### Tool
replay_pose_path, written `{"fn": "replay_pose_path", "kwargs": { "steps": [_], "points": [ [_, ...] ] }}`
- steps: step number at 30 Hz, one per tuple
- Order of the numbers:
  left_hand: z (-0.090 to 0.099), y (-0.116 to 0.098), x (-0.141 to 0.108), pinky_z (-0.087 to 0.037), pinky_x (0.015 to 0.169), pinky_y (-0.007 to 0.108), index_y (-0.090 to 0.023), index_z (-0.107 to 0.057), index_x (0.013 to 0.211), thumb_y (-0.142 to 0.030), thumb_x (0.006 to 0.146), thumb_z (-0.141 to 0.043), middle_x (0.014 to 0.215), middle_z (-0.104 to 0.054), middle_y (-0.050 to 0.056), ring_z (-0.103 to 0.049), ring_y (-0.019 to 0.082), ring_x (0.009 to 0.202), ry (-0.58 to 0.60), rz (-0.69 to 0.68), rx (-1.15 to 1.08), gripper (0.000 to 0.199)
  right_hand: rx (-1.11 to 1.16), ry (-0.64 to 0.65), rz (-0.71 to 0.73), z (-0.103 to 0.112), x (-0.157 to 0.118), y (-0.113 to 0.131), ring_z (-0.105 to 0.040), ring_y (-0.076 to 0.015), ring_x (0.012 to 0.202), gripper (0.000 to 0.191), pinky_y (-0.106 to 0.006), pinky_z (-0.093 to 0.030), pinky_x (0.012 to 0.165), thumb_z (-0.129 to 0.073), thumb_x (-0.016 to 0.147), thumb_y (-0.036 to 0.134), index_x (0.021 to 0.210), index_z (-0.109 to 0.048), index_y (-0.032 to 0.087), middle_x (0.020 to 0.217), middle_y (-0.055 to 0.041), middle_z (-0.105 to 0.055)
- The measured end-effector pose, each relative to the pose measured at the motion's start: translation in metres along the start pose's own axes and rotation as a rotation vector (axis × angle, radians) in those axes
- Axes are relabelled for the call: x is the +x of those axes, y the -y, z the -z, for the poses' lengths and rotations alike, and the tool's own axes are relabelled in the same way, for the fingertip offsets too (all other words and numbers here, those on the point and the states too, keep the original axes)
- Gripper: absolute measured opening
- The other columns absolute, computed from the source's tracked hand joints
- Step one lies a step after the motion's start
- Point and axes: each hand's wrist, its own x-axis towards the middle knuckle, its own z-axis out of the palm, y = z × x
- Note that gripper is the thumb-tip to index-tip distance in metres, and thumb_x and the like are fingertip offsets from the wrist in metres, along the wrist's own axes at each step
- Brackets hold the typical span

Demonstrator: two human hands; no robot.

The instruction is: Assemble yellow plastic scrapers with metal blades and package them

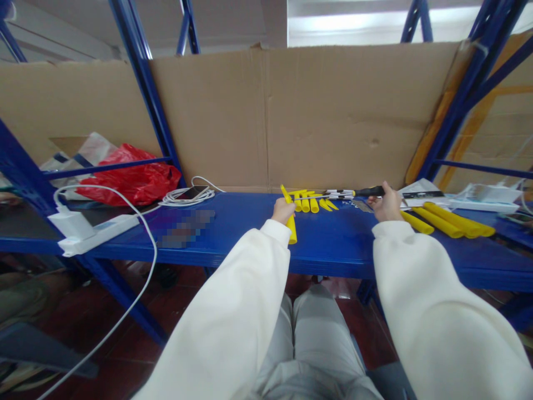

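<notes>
My left hand [283, 210] is closed around a yellow plastic part [292, 230], a tube with a narrower tip poking out above my fingers. In my right hand [387, 204] is a screwdriver [368, 191] with a black and yellow handle. Its long thin shaft points left and reaches the yellow part near my left fingers; whether the tip touches it I cannot tell. Just behind lie several short yellow tubes [305, 204] and small yellow pointed pieces [328, 205]. Longer yellow tubes [447, 219] lie to the right of my right hand.
A blue bench [333, 244] carries everything, with a cardboard wall [333, 116] behind. On the left are a power strip [100, 233] with a hanging white cable, a coiled cable [187, 195] and a red plastic bag [133, 175]. Papers [422, 189] lie at the right.
</notes>
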Motion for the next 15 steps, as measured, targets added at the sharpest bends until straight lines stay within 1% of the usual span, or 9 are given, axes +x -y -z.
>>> {"fn": "replay_pose_path", "kwargs": {
  "steps": [4,8,12,15],
  "points": [
    [0.000,0.000,0.000,-0.053,0.062,0.026,-0.013,-0.073,0.079,-0.007,0.071,-0.072,0.053,-0.063,0.002,-0.066,0.018,0.056,0.004,-0.005,-0.037,0.010,0.022,-0.016,-0.007,-0.001,-0.003,0.003,-0.047,-0.0096,0.041,0.028,-0.019,-0.040,0.035,-0.062,0.096,0.034,0.089,-0.037,0.027,0.066,0.0092,-0.047],
    [0.002,-0.002,-0.002,-0.051,0.061,0.025,-0.014,-0.069,0.071,-0.002,0.073,-0.065,0.049,-0.058,0.000,-0.064,0.017,0.054,0.004,0.007,0.000,0.012,0.042,-0.078,0.006,-0.001,-0.005,0.006,-0.044,-0.0090,0.039,0.021,-0.018,-0.038,0.034,-0.055,0.098,0.023,0.087,-0.037,0.027,0.064,0.0090,-0.045],
    [0.003,-0.005,-0.006,-0.048,0.058,0.025,-0.016,-0.062,0.063,0.001,0.075,-0.060,0.046,-0.052,-0.001,-0.060,0.016,0.051,-0.001,0.015,0.008,0.021,0.020,-0.050,0.042,0.000,0.000,0.005,-0.047,-0.0101,0.043,0.027,-0.019,-0.040,0.034,-0.063,0.094,0.027,0.084,-0.038,0.027,0.063,0.0088,-0.044],
    [0.003,-0.007,-0.008,-0.049,0.061,0.026,-0.016,-0.063,0.064,0.001,0.074,-0.062,0.047,-0.054,-0.001,-0.061,0.017,0.052,-0.008,0.025,-0.004,0.020,0.027,-0.064,0.032,0.002,0.009,0.000,-0.047,-0.0105,0.043,0.020,-0.020,-0.042,0.035,-0.057,0.094,0.023,0.083,-0.040,0.026,0.064,0.0078,-0.047]
  ]
}}
